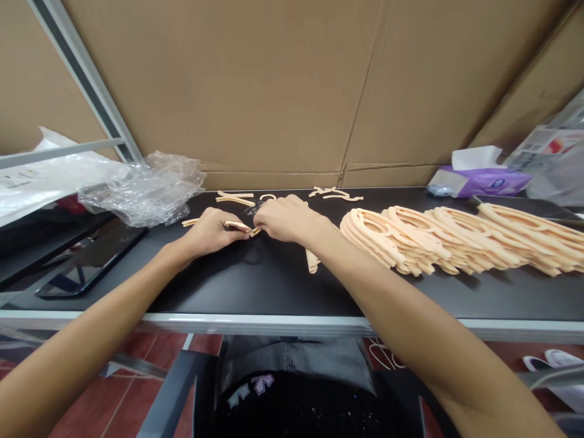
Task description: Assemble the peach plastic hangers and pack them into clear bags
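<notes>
Above the black tabletop, my left hand (210, 232) is closed around a peach plastic hanger arm (237, 225), whose other end sticks out past the wrist. Close beside it, my right hand (285, 218) pinches at the joint end of the same hanger, fingers bent downward. A curved peach hook (267, 196) shows just behind the right knuckles; whether it belongs to the held hanger I cannot tell. Under my right forearm lies another peach hanger piece (312, 261), partly covered. Loose hanger arms (235, 198) rest behind my left hand.
Overlapping stacks of peach hangers (369, 237) fill the table's right side. More loose hanger parts (337, 193) lie near the cardboard wall (274, 91). Clear plastic wrap (152, 188) and a dark tablet (86, 264) sit left. A purple tissue pack (495, 181) stands back right.
</notes>
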Available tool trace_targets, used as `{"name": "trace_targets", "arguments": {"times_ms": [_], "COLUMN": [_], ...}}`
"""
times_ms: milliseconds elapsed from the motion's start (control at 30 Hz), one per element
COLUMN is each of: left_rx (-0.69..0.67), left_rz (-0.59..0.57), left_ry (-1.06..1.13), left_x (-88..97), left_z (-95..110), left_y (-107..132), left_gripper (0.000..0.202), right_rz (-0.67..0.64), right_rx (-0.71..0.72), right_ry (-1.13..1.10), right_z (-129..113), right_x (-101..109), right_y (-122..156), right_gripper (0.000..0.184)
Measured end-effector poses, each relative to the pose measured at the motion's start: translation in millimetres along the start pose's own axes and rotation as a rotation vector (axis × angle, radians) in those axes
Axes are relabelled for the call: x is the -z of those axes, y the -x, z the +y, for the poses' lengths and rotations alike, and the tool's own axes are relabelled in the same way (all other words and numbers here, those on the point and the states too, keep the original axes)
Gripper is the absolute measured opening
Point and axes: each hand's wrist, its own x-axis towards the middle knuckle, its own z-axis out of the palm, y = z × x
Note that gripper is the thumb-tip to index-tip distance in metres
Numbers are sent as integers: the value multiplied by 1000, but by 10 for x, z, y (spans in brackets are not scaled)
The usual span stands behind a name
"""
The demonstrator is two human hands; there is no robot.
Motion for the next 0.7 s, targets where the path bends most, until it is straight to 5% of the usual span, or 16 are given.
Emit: {"name": "trace_targets", "arguments": {"times_ms": [267,700], "left_rx": [17,-15], "left_rz": [-58,3], "left_ry": [-46,-111], "left_x": [69,61], "left_z": [30,23], "left_y": [-3,30], "left_gripper": [22,18], "right_rz": [10,8], "right_rx": [75,130], "right_ry": [65,169], "right_z": [-45,-119], "right_x": [65,93], "right_y": [52,35], "right_gripper": [28,32]}}
